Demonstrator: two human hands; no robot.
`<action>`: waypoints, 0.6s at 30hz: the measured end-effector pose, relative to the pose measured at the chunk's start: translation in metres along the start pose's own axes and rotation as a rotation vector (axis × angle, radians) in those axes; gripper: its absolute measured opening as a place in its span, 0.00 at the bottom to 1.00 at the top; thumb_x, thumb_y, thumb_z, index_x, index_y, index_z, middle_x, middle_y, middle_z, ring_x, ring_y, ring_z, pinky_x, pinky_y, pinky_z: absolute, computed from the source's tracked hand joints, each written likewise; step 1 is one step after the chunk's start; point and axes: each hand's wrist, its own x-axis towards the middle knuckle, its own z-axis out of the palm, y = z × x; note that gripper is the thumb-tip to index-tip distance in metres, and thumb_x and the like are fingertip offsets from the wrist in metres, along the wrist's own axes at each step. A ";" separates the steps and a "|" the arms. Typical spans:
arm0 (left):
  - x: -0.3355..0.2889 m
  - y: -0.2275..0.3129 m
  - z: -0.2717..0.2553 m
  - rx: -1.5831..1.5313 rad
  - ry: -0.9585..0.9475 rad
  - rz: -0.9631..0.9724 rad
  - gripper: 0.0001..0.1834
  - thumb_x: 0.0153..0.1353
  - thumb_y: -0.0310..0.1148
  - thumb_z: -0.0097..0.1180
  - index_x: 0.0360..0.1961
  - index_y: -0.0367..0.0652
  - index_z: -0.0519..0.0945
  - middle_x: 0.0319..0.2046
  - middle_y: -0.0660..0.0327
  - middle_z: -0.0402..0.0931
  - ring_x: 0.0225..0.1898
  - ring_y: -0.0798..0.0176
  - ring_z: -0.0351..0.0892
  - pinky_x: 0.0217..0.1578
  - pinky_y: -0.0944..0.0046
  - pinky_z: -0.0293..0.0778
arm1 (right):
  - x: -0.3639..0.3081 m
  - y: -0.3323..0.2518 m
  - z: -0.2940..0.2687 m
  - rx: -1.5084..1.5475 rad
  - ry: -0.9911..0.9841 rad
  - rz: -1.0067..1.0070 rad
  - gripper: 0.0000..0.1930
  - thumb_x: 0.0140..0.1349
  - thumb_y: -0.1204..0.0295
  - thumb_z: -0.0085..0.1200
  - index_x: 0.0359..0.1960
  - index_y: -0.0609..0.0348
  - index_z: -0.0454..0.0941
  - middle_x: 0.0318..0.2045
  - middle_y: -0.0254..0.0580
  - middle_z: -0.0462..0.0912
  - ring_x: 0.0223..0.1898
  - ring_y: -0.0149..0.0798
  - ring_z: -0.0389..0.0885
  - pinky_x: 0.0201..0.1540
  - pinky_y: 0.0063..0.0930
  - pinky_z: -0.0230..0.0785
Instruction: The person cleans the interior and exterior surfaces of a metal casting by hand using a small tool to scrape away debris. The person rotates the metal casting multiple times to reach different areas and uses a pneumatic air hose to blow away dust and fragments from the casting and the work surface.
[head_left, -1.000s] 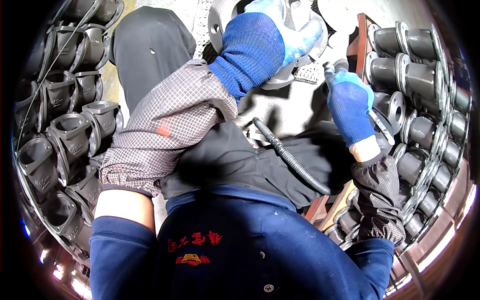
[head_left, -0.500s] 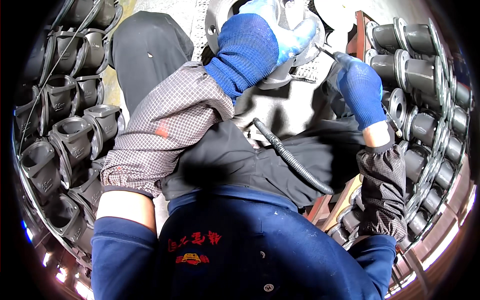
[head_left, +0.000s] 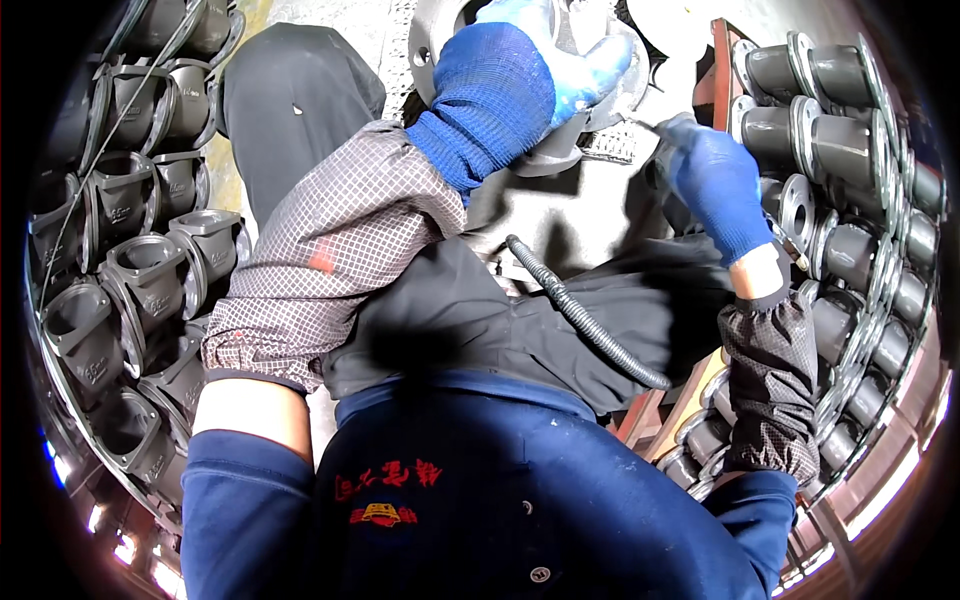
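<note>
My left hand (head_left: 545,75), in a blue knit glove with a paler coated palm, grips a dark grey flanged metal casting (head_left: 548,160) at the top middle. The fingers wrap over its upper part, and the thumb points right along a flange; some fingertips are cut off by the frame edge. To the right, my right hand (head_left: 712,180), also gloved in blue, is closed around a slim pen-like tool. Its thin metal tip (head_left: 642,124) points left at the casting's right flange. Whether the tip touches the metal is unclear.
Stacked grey flanged castings (head_left: 145,270) line the left side, and more flanged pipe pieces (head_left: 845,145) fill a rack on the right. A red-brown upright (head_left: 720,75) stands beside that rack. A ribbed grey hose (head_left: 585,315) lies across my lap, between my dark-trousered knees.
My right hand and the tool tip have moved slightly downward, toward me, along the casting's right flange. My left hand keeps its hold, almost unmoved.
</note>
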 end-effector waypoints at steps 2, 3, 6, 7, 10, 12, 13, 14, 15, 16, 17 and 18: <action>0.000 -0.001 -0.001 0.032 0.000 -0.024 0.36 0.51 0.48 0.58 0.51 0.29 0.65 0.45 0.45 0.71 0.49 0.51 0.71 0.49 0.61 0.67 | -0.001 0.005 0.003 -0.018 0.012 -0.052 0.13 0.56 0.73 0.45 0.40 0.49 0.81 0.30 0.49 0.80 0.32 0.50 0.80 0.39 0.38 0.73; -0.001 -0.001 0.000 0.046 -0.003 -0.034 0.36 0.51 0.48 0.58 0.52 0.29 0.65 0.46 0.44 0.71 0.49 0.51 0.71 0.50 0.61 0.67 | 0.000 0.009 0.004 0.030 0.084 -0.056 0.15 0.54 0.74 0.44 0.40 0.50 0.80 0.29 0.51 0.80 0.32 0.50 0.80 0.39 0.39 0.73; 0.001 0.000 0.003 0.076 -0.008 -0.050 0.38 0.50 0.49 0.59 0.52 0.28 0.65 0.47 0.43 0.71 0.50 0.50 0.71 0.51 0.60 0.67 | -0.002 0.007 0.000 0.102 0.091 -0.028 0.15 0.53 0.76 0.44 0.40 0.52 0.80 0.28 0.52 0.80 0.31 0.50 0.80 0.38 0.40 0.73; 0.001 -0.001 0.003 0.096 -0.005 -0.062 0.38 0.50 0.50 0.59 0.52 0.28 0.65 0.47 0.43 0.71 0.50 0.50 0.71 0.51 0.60 0.67 | -0.002 0.002 -0.002 0.094 0.078 -0.013 0.15 0.53 0.76 0.44 0.40 0.52 0.80 0.28 0.53 0.80 0.31 0.50 0.80 0.38 0.40 0.73; 0.001 -0.002 0.003 0.138 -0.011 -0.088 0.40 0.49 0.51 0.59 0.53 0.28 0.65 0.48 0.42 0.71 0.51 0.49 0.71 0.52 0.60 0.66 | 0.001 0.006 -0.005 0.063 0.078 -0.015 0.15 0.53 0.76 0.44 0.40 0.50 0.80 0.28 0.52 0.80 0.33 0.50 0.80 0.40 0.40 0.72; 0.004 -0.003 0.004 0.171 -0.011 -0.099 0.41 0.49 0.52 0.60 0.53 0.28 0.65 0.49 0.42 0.70 0.52 0.48 0.71 0.53 0.59 0.66 | 0.001 0.005 -0.007 0.052 -0.013 -0.065 0.14 0.53 0.74 0.45 0.39 0.48 0.81 0.30 0.50 0.80 0.31 0.51 0.79 0.38 0.38 0.73; 0.005 -0.005 0.003 0.192 -0.014 -0.111 0.42 0.49 0.53 0.60 0.54 0.27 0.65 0.49 0.41 0.70 0.52 0.48 0.71 0.53 0.59 0.66 | 0.000 0.004 -0.010 0.039 0.008 -0.036 0.14 0.54 0.74 0.45 0.39 0.47 0.81 0.32 0.51 0.80 0.33 0.50 0.80 0.40 0.38 0.73; 0.005 -0.005 0.004 0.189 -0.014 -0.115 0.42 0.49 0.53 0.60 0.54 0.27 0.65 0.49 0.41 0.70 0.53 0.48 0.71 0.53 0.59 0.66 | 0.003 0.008 -0.011 0.037 0.014 -0.034 0.14 0.54 0.74 0.45 0.39 0.47 0.81 0.32 0.51 0.80 0.33 0.50 0.80 0.40 0.38 0.73; 0.004 -0.008 0.003 0.200 -0.009 -0.123 0.43 0.48 0.53 0.60 0.54 0.27 0.65 0.49 0.41 0.70 0.53 0.48 0.71 0.54 0.59 0.66 | 0.007 0.009 -0.014 0.032 0.129 0.006 0.14 0.55 0.74 0.45 0.40 0.46 0.81 0.33 0.52 0.80 0.34 0.50 0.80 0.40 0.37 0.72; 0.004 -0.012 0.002 0.167 -0.006 -0.121 0.43 0.48 0.54 0.60 0.55 0.27 0.64 0.50 0.41 0.70 0.53 0.48 0.70 0.54 0.59 0.66 | 0.011 0.007 -0.017 0.029 0.244 0.046 0.14 0.56 0.73 0.44 0.41 0.46 0.80 0.34 0.52 0.80 0.34 0.49 0.80 0.40 0.37 0.72; 0.002 -0.017 0.001 0.135 -0.003 -0.120 0.44 0.48 0.54 0.60 0.55 0.27 0.64 0.50 0.40 0.69 0.54 0.48 0.70 0.54 0.59 0.65 | 0.011 0.007 -0.025 0.072 0.241 0.108 0.14 0.58 0.72 0.44 0.44 0.46 0.79 0.37 0.51 0.79 0.35 0.50 0.79 0.40 0.36 0.72; 0.004 -0.018 0.001 0.056 -0.005 -0.109 0.45 0.48 0.54 0.60 0.56 0.27 0.63 0.51 0.40 0.69 0.55 0.48 0.69 0.55 0.59 0.64 | 0.015 0.022 -0.019 0.117 0.369 0.059 0.15 0.59 0.73 0.45 0.47 0.47 0.77 0.38 0.47 0.81 0.34 0.44 0.82 0.38 0.31 0.73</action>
